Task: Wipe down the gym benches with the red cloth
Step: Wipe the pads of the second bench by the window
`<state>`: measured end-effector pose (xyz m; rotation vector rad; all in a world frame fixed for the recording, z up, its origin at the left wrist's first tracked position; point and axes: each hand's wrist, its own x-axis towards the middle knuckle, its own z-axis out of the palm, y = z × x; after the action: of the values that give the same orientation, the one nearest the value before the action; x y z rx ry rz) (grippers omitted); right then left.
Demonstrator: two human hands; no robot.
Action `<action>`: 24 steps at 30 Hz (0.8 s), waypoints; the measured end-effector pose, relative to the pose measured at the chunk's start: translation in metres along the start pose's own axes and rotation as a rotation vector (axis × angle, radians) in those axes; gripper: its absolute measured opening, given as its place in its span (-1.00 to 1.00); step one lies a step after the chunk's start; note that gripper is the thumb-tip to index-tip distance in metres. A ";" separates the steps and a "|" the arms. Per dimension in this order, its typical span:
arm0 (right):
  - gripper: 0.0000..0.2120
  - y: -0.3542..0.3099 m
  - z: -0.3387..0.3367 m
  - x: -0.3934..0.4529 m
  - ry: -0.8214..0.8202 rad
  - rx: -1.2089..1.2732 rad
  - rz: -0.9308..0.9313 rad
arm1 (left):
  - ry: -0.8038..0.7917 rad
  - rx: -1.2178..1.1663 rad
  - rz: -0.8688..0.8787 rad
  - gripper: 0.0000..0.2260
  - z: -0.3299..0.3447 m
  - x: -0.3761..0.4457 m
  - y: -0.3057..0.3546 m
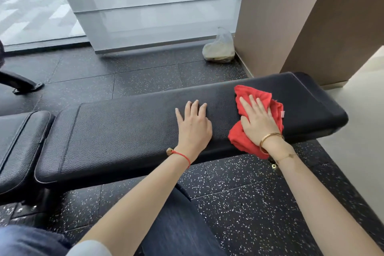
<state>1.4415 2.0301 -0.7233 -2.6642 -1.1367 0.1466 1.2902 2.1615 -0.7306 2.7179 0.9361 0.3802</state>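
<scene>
Flat-fingered, the right hand (258,120) presses the red cloth (252,97) mid-wipe; the left hand (192,125), flat, braces the bench (124,129). Unwiped padding toward nine o'clock is judged next.

Both arms extended forward over bench surface (128,131). Left hand (192,129) flat on surface, fingers (194,108) straight and slightly spread, palm down, just left of red cloth (252,97). Right hand (257,122) flat atop cloth, fingers straight, pressing down. Wrists near surface's front edge.

left hand (192,129): red string bracelet (182,155) | right hand (257,120): gold bangle (270,138), thin gold chain (287,157) | arms bare | lower frame: dark jeans (180,224)
</scene>
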 end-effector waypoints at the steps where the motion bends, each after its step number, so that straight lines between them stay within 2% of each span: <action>1: -0.44 0.010 -0.003 0.000 0.007 -0.007 0.037 | -0.002 0.008 0.001 -0.54 0.002 0.000 0.002; 8: -0.44 0.073 -0.021 0.027 0.087 -0.019 0.273 | 0.020 0.052 0.005 -0.54 0.008 -0.003 0.002; 14: -0.45 0.108 -0.033 0.062 0.077 0.005 0.399 | 0.038 0.071 0.001 -0.54 0.012 -0.004 0.002; 19: -0.44 0.115 -0.039 0.099 0.051 -0.004 0.371 | 0.048 0.099 -0.006 -0.53 0.013 -0.003 0.006; 24: -0.45 0.083 -0.035 0.129 -0.011 -0.031 0.235 | 0.061 0.100 -0.023 -0.54 0.012 -0.002 0.009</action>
<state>1.5947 2.0614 -0.7110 -2.8208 -0.8325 0.1866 1.2977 2.1521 -0.7397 2.7971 1.0274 0.4248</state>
